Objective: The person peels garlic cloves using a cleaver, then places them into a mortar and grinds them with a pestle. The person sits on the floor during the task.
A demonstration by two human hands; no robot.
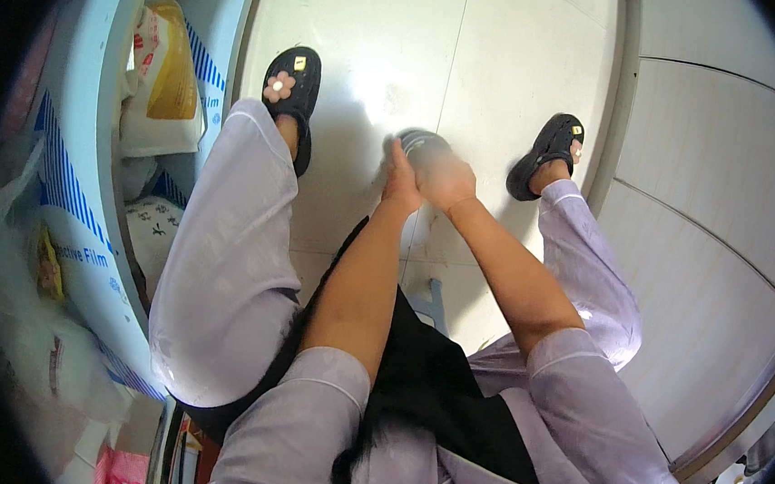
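Just above the pale tiled floor (377, 29), between my spread knees, both hands are together on a dark rounded object with lighter stripes (424, 142); what it is I cannot tell. My left hand (403, 178) grips its left side, the thumb pointing up along it. My right hand (448, 184) lies over its lower right part and is blurred. The hands touch each other and hide the object's lower part. A black clog with a flower charm (292, 84) is on my left foot, and another black clog (550, 152) is on my right foot.
On the left stands a cabinet with film-covered blue shelves (104, 151), holding a white and yellow bag (168, 81) and plastic bags. Pale cabinet panels (709, 233) line the right. Part of a grey-blue stool (433, 307) shows beneath me. A pink packet (120, 470) lies at lower left.
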